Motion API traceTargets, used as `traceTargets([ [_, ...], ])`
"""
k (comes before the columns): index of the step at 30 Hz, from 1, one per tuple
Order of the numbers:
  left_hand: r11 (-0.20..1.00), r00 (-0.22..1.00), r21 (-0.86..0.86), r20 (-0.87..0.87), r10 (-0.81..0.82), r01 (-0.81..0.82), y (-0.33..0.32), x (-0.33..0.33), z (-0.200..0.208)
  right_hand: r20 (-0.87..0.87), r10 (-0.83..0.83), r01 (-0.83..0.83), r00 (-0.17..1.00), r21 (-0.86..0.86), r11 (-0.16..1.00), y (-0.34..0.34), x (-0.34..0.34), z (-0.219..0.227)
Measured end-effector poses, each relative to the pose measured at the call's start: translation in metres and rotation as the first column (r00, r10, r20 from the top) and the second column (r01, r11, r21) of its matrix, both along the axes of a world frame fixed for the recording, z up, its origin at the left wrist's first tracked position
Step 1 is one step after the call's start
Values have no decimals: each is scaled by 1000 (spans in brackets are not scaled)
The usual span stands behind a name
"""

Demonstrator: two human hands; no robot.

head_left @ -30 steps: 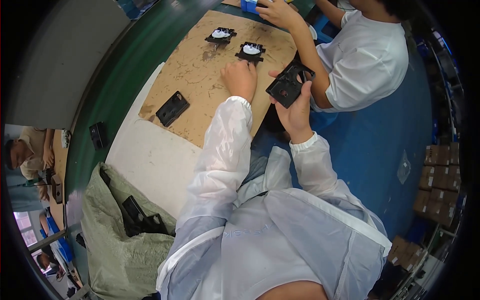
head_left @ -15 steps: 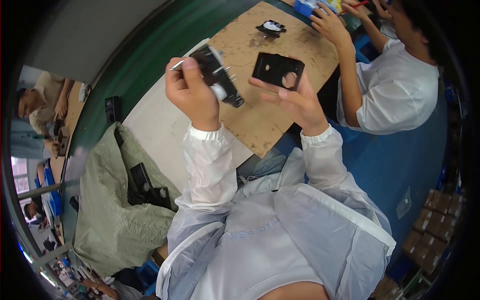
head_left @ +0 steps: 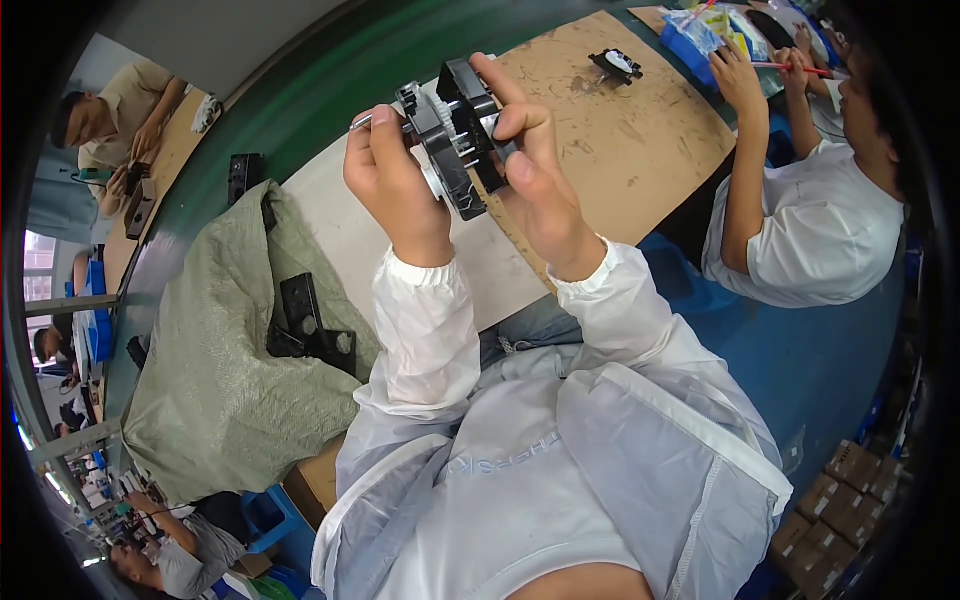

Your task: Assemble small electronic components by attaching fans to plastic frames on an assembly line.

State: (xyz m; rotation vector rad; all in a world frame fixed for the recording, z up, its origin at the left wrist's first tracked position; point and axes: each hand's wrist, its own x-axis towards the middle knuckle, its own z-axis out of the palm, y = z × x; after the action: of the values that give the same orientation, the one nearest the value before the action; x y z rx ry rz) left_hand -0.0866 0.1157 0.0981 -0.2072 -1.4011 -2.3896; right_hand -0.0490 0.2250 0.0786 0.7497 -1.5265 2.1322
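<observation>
My left hand [head_left: 398, 195] is closed on a black gear mechanism [head_left: 436, 140] with white gears and metal pins, pinching the thin metal shaft [head_left: 362, 122] that sticks out of its left side. In my right hand [head_left: 548, 190] is a black plastic housing [head_left: 466, 84], gripped between fingers and thumb. Both parts are raised above the table, face to face and very close, with the pins pointing at the housing. Whether they touch, I cannot tell. Further off, a similar black and white mechanism [head_left: 616, 66] lies on the brown board.
Under my hands are a brown board [head_left: 640, 150] and a pale sheet [head_left: 345, 215]. At left, a green woven sack [head_left: 215, 350] holds black housings [head_left: 310, 325]. A black part [head_left: 243, 176] stands behind it. A co-worker [head_left: 810, 220] sits at right by a blue bin [head_left: 690, 45].
My right hand has moved left and turned the housing toward the mechanism, closing the gap between them. My left hand has tilted the mechanism a little. The view has shifted slightly.
</observation>
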Motion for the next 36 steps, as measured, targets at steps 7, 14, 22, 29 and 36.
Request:
traceTargets([
  [7, 1000, 1000, 1, 8, 27, -27, -2, 1, 2, -17, 32, -32, 999, -17, 999, -8, 3, 2],
  [14, 999, 999, 0, 17, 50, -50, -1, 2, 4, -16, 47, -48, 999, -35, 998, -8, 5, 1],
  [22, 997, 998, -38, 6, 66, -66, -4, 1, 1, -14, 39, -39, 999, -36, 999, -10, 4, 0],
  [29, 992, 997, -97, 14, 78, -76, -4, 4, 1, -34, -25, 27, 999, 61, 998, -11, 7, 3],
  [36, 968, 991, -214, -4, 135, -133, -9, 7, 3, -18, -68, 70, 998, 164, 984, -8, 8, 6],
])
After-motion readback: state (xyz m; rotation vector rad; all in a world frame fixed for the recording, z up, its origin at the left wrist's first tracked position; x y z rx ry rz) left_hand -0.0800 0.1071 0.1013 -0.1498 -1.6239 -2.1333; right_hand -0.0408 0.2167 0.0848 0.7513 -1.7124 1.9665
